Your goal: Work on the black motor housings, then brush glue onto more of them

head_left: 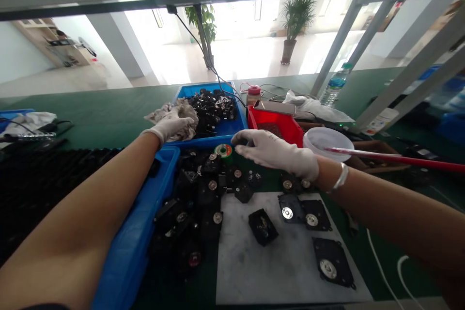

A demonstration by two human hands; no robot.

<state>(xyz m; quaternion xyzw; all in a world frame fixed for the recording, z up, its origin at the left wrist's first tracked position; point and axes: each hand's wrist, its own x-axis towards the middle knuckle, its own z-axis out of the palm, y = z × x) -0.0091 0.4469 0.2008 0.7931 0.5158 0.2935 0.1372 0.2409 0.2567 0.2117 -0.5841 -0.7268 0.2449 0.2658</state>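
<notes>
My left hand (170,123), in a white glove, is closed on a crumpled grey-white rag (187,120) at the near left edge of the blue tray of small black parts. My right hand (274,151), also gloved, hovers in front of the red bin, close to a green-rimmed roll (223,150). Its fingers curl around a dark spot that I cannot make out. On the grey-white board (243,271) below lie an open black housing (263,227) and several flat black units with silver discs, one of them (333,262) at the lower right.
Beyond my hands stands the blue tray (236,131), beside the red bin (296,128) with a phone (275,107) across it. A white tub (329,143) has a red-handled stick (395,157) over it. Another blue tray (136,237) borders the left; a bottle (336,85) stands behind.
</notes>
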